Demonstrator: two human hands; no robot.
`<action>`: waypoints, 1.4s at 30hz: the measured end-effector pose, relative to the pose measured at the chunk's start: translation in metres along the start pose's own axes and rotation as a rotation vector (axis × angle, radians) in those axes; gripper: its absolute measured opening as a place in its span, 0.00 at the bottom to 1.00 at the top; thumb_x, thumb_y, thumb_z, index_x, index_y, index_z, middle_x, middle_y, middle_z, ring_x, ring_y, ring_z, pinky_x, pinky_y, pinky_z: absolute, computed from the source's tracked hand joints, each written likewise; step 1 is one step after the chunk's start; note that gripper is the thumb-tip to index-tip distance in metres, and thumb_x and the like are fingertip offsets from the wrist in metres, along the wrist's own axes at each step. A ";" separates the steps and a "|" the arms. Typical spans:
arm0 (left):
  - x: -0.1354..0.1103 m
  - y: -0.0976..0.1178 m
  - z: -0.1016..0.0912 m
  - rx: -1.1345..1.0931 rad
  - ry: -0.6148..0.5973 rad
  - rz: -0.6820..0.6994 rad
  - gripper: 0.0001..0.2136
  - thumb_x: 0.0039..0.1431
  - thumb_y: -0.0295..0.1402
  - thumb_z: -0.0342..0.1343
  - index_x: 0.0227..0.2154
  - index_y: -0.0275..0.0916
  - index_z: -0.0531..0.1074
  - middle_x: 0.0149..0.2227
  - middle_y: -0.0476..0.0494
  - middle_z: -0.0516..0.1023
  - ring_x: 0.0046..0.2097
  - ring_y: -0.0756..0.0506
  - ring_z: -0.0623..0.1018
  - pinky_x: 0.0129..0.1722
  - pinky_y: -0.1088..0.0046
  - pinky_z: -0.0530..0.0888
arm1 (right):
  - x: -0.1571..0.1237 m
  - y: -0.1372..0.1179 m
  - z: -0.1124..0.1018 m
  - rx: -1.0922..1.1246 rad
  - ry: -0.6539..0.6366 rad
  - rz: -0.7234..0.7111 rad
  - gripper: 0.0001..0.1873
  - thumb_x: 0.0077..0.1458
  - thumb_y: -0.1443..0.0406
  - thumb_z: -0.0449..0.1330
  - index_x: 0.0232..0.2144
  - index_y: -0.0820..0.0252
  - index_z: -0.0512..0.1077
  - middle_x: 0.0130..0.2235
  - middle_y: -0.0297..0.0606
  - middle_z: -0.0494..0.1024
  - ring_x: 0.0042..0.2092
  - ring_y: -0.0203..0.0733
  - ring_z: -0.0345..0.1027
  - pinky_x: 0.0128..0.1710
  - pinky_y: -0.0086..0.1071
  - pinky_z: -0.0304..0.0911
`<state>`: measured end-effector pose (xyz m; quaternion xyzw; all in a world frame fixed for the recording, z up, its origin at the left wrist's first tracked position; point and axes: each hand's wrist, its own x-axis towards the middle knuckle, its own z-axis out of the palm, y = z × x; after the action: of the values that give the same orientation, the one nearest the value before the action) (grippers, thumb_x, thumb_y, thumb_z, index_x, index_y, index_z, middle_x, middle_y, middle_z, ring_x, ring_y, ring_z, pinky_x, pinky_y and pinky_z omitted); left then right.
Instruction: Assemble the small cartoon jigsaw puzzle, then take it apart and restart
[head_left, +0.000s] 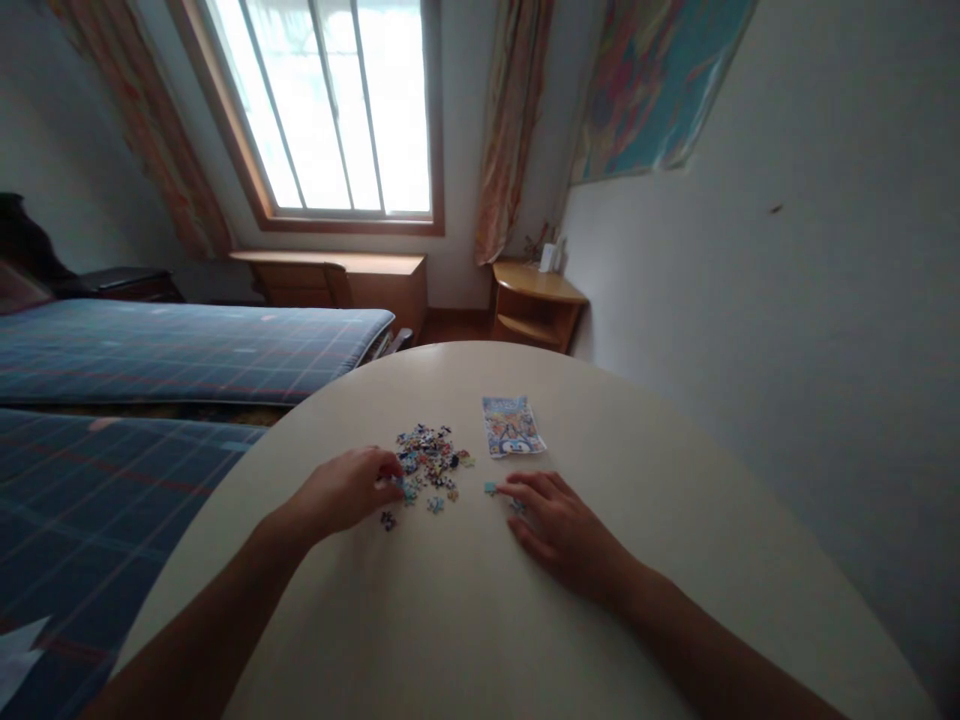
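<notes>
A loose pile of small jigsaw puzzle pieces (429, 450) lies on the round cream table (450, 620). At the pile's left edge, my left hand (358, 490) has its thumb and forefinger pinched together around what looks like a light-blue puzzle piece (398, 482), partly hidden by the fingers. My right hand (559, 525) rests low over the table, fingers stretched out and apart. Its index fingertip touches a small light-blue piece (490, 488). Another piece (517, 507) shows beneath that hand, between finger and thumb. A dark piece (388, 520) lies apart, just below my left hand.
Behind my right hand lies a flat printed packet (514, 427) with a cartoon picture. Beds with blue plaid covers (187, 345) stand to the left. Beyond the table are a desk (382, 263) under the window and a corner shelf (536, 285); a wall runs along the right.
</notes>
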<state>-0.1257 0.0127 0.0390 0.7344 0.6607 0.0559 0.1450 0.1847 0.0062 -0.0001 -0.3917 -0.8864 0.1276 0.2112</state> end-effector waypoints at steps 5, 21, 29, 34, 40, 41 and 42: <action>0.000 0.000 0.003 0.017 -0.004 0.020 0.07 0.53 0.35 0.59 0.36 0.45 0.76 0.40 0.45 0.79 0.39 0.43 0.78 0.36 0.72 0.68 | 0.001 -0.003 -0.002 -0.009 -0.012 0.020 0.20 0.60 0.67 0.56 0.55 0.54 0.68 0.54 0.43 0.72 0.57 0.47 0.62 0.59 0.46 0.60; 0.003 0.010 -0.006 -0.168 0.097 0.032 0.10 0.61 0.35 0.50 0.36 0.41 0.77 0.36 0.45 0.81 0.37 0.44 0.78 0.38 0.70 0.68 | 0.000 -0.001 0.001 -0.013 -0.008 0.018 0.20 0.60 0.66 0.56 0.54 0.55 0.69 0.54 0.43 0.72 0.56 0.47 0.62 0.59 0.46 0.59; 0.007 0.032 0.009 -0.630 0.130 0.083 0.12 0.54 0.39 0.54 0.34 0.38 0.76 0.34 0.43 0.82 0.36 0.43 0.79 0.38 0.68 0.72 | 0.003 -0.004 0.001 0.036 0.082 0.019 0.18 0.57 0.69 0.58 0.51 0.55 0.71 0.51 0.43 0.74 0.54 0.46 0.65 0.57 0.45 0.62; 0.004 0.060 0.033 -0.967 0.039 0.092 0.11 0.49 0.39 0.60 0.32 0.36 0.73 0.28 0.46 0.79 0.31 0.47 0.78 0.34 0.71 0.74 | 0.002 -0.013 0.002 0.104 0.219 0.021 0.14 0.56 0.69 0.62 0.45 0.54 0.73 0.45 0.39 0.78 0.49 0.45 0.68 0.53 0.42 0.63; -0.002 0.081 0.054 -1.140 0.038 0.140 0.10 0.47 0.36 0.64 0.28 0.36 0.72 0.27 0.47 0.78 0.30 0.48 0.78 0.34 0.71 0.75 | 0.003 -0.019 0.004 0.186 0.265 0.014 0.18 0.48 0.67 0.70 0.43 0.53 0.75 0.41 0.36 0.80 0.46 0.45 0.70 0.50 0.40 0.63; -0.003 0.082 0.056 -1.151 0.042 0.142 0.10 0.47 0.35 0.64 0.28 0.36 0.72 0.27 0.47 0.79 0.31 0.48 0.79 0.34 0.72 0.76 | 0.003 -0.019 0.004 0.197 0.272 0.008 0.17 0.48 0.67 0.70 0.42 0.53 0.76 0.41 0.36 0.80 0.46 0.45 0.71 0.49 0.40 0.64; -0.003 0.084 0.058 -1.158 0.052 0.146 0.10 0.47 0.35 0.65 0.28 0.36 0.72 0.28 0.47 0.79 0.31 0.48 0.79 0.35 0.72 0.76 | 0.004 -0.020 0.004 0.209 0.282 0.003 0.16 0.48 0.67 0.71 0.41 0.53 0.76 0.40 0.35 0.81 0.45 0.44 0.71 0.48 0.39 0.64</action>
<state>-0.0305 -0.0052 0.0085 0.5774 0.4736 0.4357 0.5025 0.1678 -0.0044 0.0047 -0.3827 -0.8294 0.1633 0.3727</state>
